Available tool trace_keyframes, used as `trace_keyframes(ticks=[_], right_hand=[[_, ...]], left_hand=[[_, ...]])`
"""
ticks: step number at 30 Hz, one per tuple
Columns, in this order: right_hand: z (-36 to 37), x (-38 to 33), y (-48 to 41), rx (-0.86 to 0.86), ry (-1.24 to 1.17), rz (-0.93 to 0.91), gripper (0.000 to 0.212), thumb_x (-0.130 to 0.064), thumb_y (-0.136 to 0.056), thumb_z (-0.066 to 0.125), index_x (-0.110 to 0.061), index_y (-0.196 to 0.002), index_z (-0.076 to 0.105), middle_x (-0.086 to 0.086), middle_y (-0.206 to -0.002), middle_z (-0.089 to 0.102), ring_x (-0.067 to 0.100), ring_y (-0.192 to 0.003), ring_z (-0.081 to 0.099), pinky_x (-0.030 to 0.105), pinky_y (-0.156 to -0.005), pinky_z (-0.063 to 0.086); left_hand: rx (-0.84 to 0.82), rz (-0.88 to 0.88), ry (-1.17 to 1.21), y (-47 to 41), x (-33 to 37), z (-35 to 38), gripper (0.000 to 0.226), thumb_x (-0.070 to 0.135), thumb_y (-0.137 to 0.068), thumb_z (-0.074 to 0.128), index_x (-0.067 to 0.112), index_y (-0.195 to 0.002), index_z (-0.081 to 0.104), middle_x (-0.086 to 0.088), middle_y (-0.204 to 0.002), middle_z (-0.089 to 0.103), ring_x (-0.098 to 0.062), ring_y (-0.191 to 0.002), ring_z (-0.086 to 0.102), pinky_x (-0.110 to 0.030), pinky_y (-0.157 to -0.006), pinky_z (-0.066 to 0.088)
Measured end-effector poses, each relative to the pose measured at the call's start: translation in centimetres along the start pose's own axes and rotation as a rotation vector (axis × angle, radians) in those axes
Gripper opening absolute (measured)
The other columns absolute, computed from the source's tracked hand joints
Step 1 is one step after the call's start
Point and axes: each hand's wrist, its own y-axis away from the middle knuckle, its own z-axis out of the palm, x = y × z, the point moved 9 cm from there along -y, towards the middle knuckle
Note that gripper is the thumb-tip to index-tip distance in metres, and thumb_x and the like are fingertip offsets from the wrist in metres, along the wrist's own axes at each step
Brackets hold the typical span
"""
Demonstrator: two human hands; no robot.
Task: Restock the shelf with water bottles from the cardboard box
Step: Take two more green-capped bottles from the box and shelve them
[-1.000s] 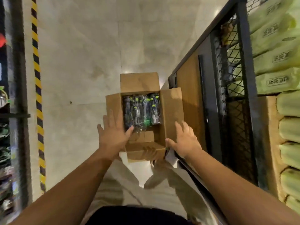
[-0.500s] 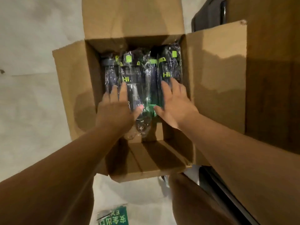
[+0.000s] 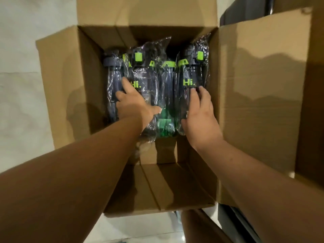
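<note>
An open cardboard box [image 3: 70, 76] stands on the floor below me with its flaps spread out. Several dark water bottles in clear plastic wrap, with green caps, lie side by side in its far half. My left hand [image 3: 133, 104] grips the second bottle from the left [image 3: 145, 79], which is marked "Hi."; the fingers dig in beside the leftmost bottle [image 3: 112, 76] and the thumb is on the other side. My right hand [image 3: 201, 116] curls over the rightmost bottle [image 3: 187, 76], also marked "Hi.". Between them lies a bottle with a green tag [image 3: 166, 95].
The near half of the box shows bare cardboard bottom. A dark shelf frame [image 3: 245, 11] and a wooden panel [image 3: 315, 85] stand close on the right, behind the right flap. Pale tiled floor [image 3: 17, 85] lies to the left. My legs are at the bottom edge.
I have bent down from standing over the box and come in close. Both hands went from its rim into it, and from resting flat on the bottles to curling round two of them.
</note>
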Motion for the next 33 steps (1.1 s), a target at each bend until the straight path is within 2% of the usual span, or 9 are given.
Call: trace_keyframes(ticks=[4,8,12,17,19,23,25,28,33], right_hand=[[-0.7,0.4,-1.2,0.020,-0.088,0.052,0.080,-0.027,-0.103,0.054,-0.008,-0.161,0.001,0.008,-0.168,0.001,0.025,-0.153,0.008,0.034,-0.122,0.017],[-1.3,0.0,-1.8,0.100,-0.092,0.079,0.080,-0.034,-0.100,0.059,-0.010,-0.160,0.011,0.009,-0.165,0.018,0.026,-0.150,0.016,0.034,-0.122,0.017],[-0.7,-0.6,-1.7,0.157,-0.182,0.087,0.088,-0.030,-0.094,0.070,-0.014,-0.160,0.014,0.005,-0.166,0.018,0.023,-0.153,0.011,0.033,-0.124,0.013],[-0.3,0.3,-2.0,0.231,-0.358,0.182,0.090,-0.023,-0.086,0.079,-0.018,-0.156,0.023,0.002,-0.159,0.017,0.020,-0.146,0.025,0.031,-0.116,0.031],[-0.1,0.8,-2.2,0.225,-0.398,0.225,0.100,-0.026,-0.085,0.081,-0.017,-0.159,0.015,0.002,-0.159,0.013,0.021,-0.145,0.026,0.032,-0.117,0.031],[0.5,0.7,-2.8,0.204,-0.472,0.292,0.103,-0.032,-0.086,0.080,-0.011,-0.161,0.012,-0.002,-0.162,0.005,0.018,-0.150,0.016,0.034,-0.123,0.026],[0.8,0.3,-3.1,0.182,-0.449,0.320,0.105,-0.037,-0.087,0.078,-0.013,-0.162,0.007,-0.002,-0.165,0.001,0.021,-0.151,0.011,0.036,-0.124,0.020],[1.4,-0.5,-3.1,0.138,-0.488,0.350,0.108,-0.042,-0.088,0.074,-0.025,-0.161,-0.005,-0.001,-0.167,-0.002,0.029,-0.152,0.011,0.045,-0.124,0.019],[2.5,0.0,-2.6,0.072,-0.486,0.397,0.133,-0.051,-0.073,0.086,-0.025,-0.159,-0.013,0.011,-0.165,0.015,0.035,-0.148,0.024,0.053,-0.118,0.030]], left_hand=[[-0.288,-0.067,0.210,0.7,-0.6,-0.2,0.122,0.039,-0.059,0.092,0.021,-0.156,0.020,-0.012,-0.148,0.045,-0.038,-0.128,0.050,-0.056,-0.106,0.044],[-0.511,-0.047,0.519,4.3,-1.3,-1.7,0.114,0.026,-0.049,0.091,0.026,-0.148,0.033,-0.011,-0.138,0.056,-0.036,-0.115,0.062,-0.058,-0.098,0.049],[-0.521,0.029,0.577,5.9,-3.0,-2.8,0.112,0.012,-0.054,0.091,0.027,-0.147,0.032,-0.012,-0.124,0.065,-0.029,-0.099,0.072,-0.049,-0.089,0.057],[-0.456,0.073,0.676,5.4,-4.6,-4.1,0.084,-0.001,-0.064,0.083,0.023,-0.133,0.042,-0.012,-0.112,0.066,-0.019,-0.082,0.075,-0.027,-0.062,0.059],[-0.431,0.063,0.712,5.0,-5.2,-4.4,0.086,0.002,-0.062,0.086,0.025,-0.132,0.042,-0.011,-0.116,0.065,-0.020,-0.085,0.074,-0.030,-0.064,0.060],[-0.431,0.044,0.750,4.7,-6.1,-4.3,0.111,0.023,-0.042,0.092,0.034,-0.139,0.040,-0.011,-0.127,0.062,-0.036,-0.107,0.068,-0.053,-0.085,0.059],[-0.456,0.028,0.785,4.8,-6.4,-3.9,0.110,0.024,-0.041,0.092,0.033,-0.139,0.042,-0.010,-0.128,0.063,-0.036,-0.107,0.069,-0.052,-0.082,0.059],[-0.476,0.012,0.770,4.9,-7.2,-3.6,0.120,0.032,-0.038,0.099,0.037,-0.143,0.039,-0.009,-0.138,0.058,-0.034,-0.118,0.063,-0.056,-0.095,0.053],[-0.474,0.032,0.702,5.2,-7.5,-4.2,0.124,0.030,-0.035,0.093,0.036,-0.144,0.036,-0.005,-0.132,0.061,-0.028,-0.110,0.068,-0.053,-0.092,0.056]])
